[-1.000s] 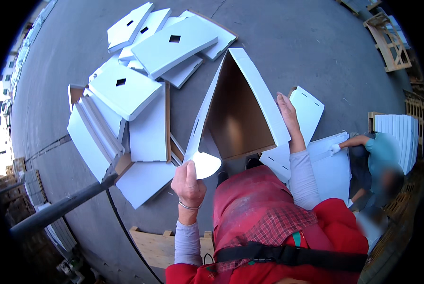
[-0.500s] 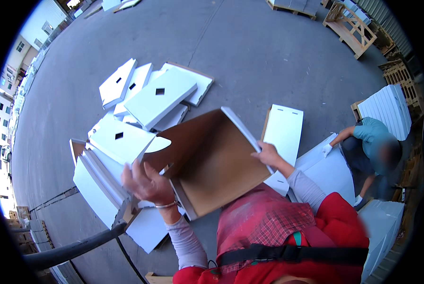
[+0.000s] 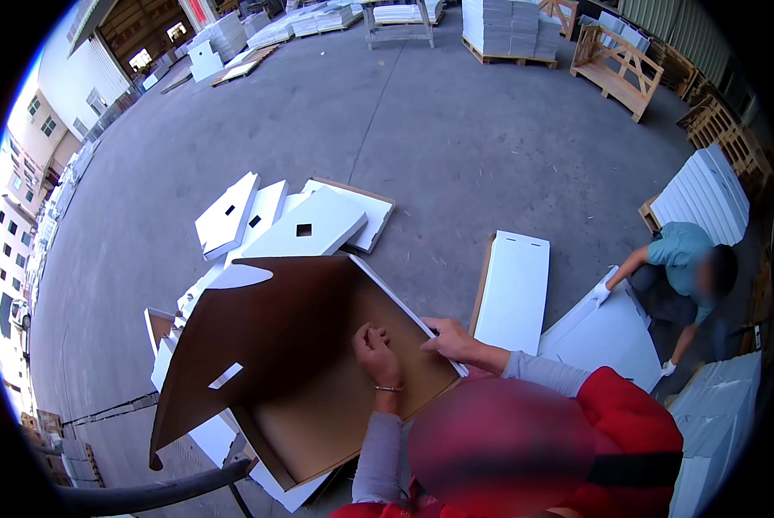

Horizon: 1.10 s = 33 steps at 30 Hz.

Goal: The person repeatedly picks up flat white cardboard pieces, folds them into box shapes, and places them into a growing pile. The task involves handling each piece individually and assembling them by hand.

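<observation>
Left hand [image 3: 376, 352] pressed flat inside brown cardboard box [image 3: 300, 363], fingers spread, gripping nothing. Right hand [image 3: 449, 337] pinched box's white-faced edge at 3 o'clock. Box lay open on concrete floor [image 3: 456, 155], white panels [image 3: 305, 229] at 12 o'clock. Judged light, stiff but bendable, creasing easily; best held at folded edges.
</observation>
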Each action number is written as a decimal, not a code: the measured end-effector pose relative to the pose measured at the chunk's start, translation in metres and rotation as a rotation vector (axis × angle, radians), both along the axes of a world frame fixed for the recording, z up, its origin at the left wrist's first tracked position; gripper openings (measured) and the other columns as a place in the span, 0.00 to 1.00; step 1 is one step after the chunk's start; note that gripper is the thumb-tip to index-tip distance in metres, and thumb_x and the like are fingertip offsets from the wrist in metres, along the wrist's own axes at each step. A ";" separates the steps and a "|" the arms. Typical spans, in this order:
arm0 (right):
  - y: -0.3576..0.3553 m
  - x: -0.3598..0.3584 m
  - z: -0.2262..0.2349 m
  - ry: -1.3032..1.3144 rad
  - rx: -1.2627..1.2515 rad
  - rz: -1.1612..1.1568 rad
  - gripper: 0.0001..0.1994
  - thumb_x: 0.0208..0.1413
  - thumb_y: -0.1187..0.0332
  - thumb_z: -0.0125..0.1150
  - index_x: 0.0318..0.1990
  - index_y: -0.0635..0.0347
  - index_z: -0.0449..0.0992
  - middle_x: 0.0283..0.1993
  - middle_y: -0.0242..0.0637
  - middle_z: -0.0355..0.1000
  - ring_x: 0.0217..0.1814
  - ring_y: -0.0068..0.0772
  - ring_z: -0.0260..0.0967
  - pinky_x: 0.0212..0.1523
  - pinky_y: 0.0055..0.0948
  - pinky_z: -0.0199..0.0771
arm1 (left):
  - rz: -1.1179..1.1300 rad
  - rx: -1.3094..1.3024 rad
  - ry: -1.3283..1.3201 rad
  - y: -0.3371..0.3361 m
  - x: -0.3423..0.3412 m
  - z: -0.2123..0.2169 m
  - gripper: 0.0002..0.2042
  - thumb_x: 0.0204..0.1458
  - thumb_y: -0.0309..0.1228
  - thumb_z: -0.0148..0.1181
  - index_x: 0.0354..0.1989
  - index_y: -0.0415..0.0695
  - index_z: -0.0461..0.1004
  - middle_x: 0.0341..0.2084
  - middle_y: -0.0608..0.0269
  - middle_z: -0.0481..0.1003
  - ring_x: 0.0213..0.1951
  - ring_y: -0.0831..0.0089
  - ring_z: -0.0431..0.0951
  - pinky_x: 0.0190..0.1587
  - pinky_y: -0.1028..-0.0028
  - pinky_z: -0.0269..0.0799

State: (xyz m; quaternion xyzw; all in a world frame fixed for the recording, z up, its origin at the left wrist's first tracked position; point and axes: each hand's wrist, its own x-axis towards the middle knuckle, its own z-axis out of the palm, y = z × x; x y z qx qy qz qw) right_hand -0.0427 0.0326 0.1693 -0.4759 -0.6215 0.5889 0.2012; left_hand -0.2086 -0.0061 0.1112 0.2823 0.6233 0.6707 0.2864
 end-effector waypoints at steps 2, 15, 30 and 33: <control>-0.005 0.000 0.012 0.125 -0.053 -0.005 0.22 0.43 0.72 0.63 0.50 0.61 0.75 0.34 0.38 0.74 0.35 0.27 0.68 0.39 0.28 0.70 | 0.007 0.022 -0.046 -0.007 -0.010 0.001 0.11 0.64 0.29 0.47 0.49 0.35 0.68 0.41 0.57 0.72 0.35 0.75 0.74 0.36 0.77 0.74; 0.007 0.032 0.053 0.213 -0.312 0.377 0.33 0.43 0.77 0.60 0.64 0.60 0.66 0.46 0.34 0.74 0.42 0.22 0.69 0.45 0.22 0.70 | -0.086 -0.198 -0.027 -0.025 0.012 0.070 0.19 0.65 0.42 0.44 0.50 0.38 0.69 0.35 0.60 0.71 0.32 0.77 0.71 0.32 0.78 0.72; 0.012 0.034 0.050 0.262 -0.306 0.597 0.37 0.43 0.75 0.61 0.67 0.54 0.62 0.48 0.34 0.73 0.43 0.23 0.67 0.44 0.22 0.69 | -0.326 -0.060 -0.811 -0.029 -0.018 0.106 0.20 0.62 0.46 0.51 0.48 0.39 0.70 0.30 0.55 0.78 0.26 0.64 0.79 0.35 0.66 0.80; 0.013 0.038 0.049 0.261 -0.301 0.591 0.36 0.43 0.75 0.62 0.66 0.54 0.63 0.44 0.31 0.73 0.40 0.21 0.65 0.42 0.22 0.69 | -0.312 -0.104 -0.532 -0.034 0.003 0.120 0.17 0.63 0.43 0.51 0.47 0.40 0.70 0.29 0.57 0.78 0.25 0.71 0.79 0.30 0.76 0.77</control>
